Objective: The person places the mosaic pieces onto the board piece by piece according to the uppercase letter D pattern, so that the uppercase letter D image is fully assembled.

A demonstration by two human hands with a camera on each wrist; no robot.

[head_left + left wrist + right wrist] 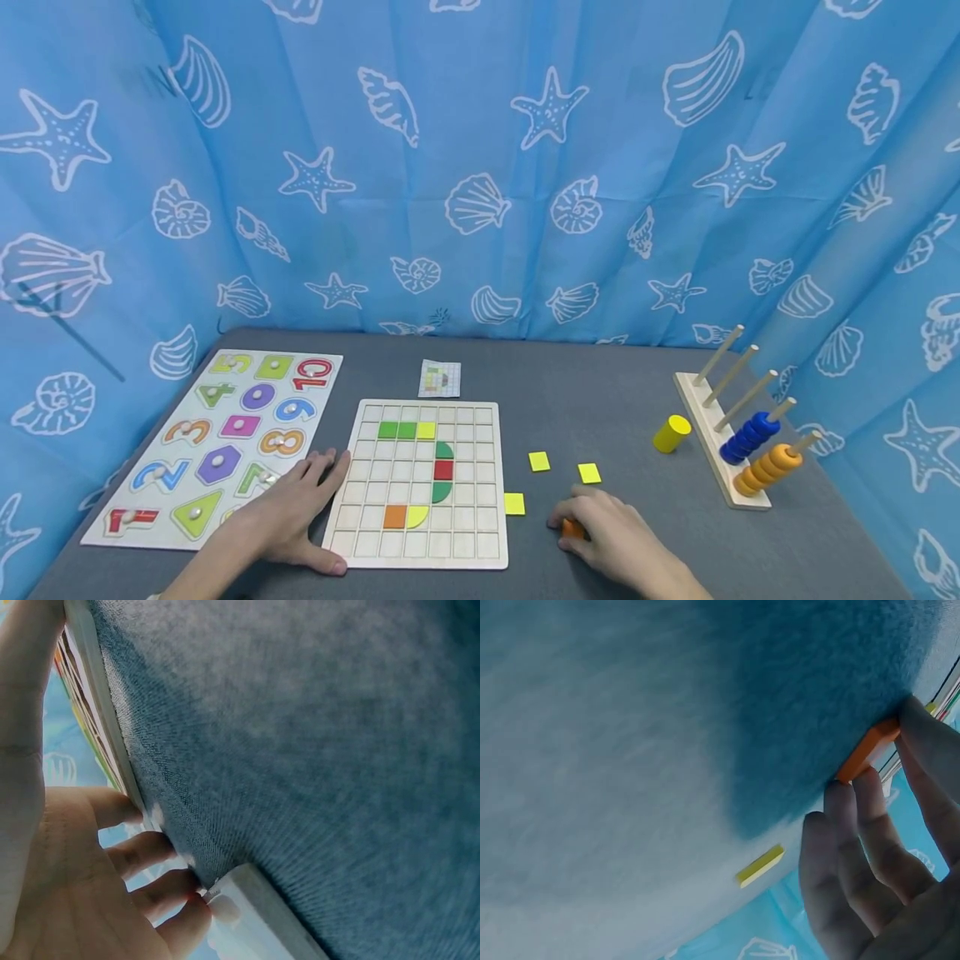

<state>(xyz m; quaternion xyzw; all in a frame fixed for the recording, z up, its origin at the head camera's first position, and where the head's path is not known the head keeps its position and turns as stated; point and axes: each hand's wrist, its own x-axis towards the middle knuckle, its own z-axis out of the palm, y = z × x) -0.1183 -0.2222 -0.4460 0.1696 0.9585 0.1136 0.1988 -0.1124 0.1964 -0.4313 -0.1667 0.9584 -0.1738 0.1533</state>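
A wooden grid board (468, 533) lies in the middle of the table, with green, yellow, red and orange tiles in some cells. My left hand (288, 517) rests at the board's left edge, fingers and thumb touching its side; the left wrist view has this hand (97, 877) too. To the right of the board, my right hand (611, 529) pinches an orange tile (868, 750) between thumb and fingers, just above the table. Three yellow square tiles lie nearby: one tile (514, 503) against the board's right edge, another (538, 461) farther back, a third (588, 473) beyond the right hand.
A number-and-shape puzzle board (247, 387) lies at the left. Behind the grid board is a small pattern card (452, 367). A yellow cylinder (671, 433) and a wooden peg stand (693, 392) with blue and orange beads are on the right. A blue curtain (480, 258) hangs behind.
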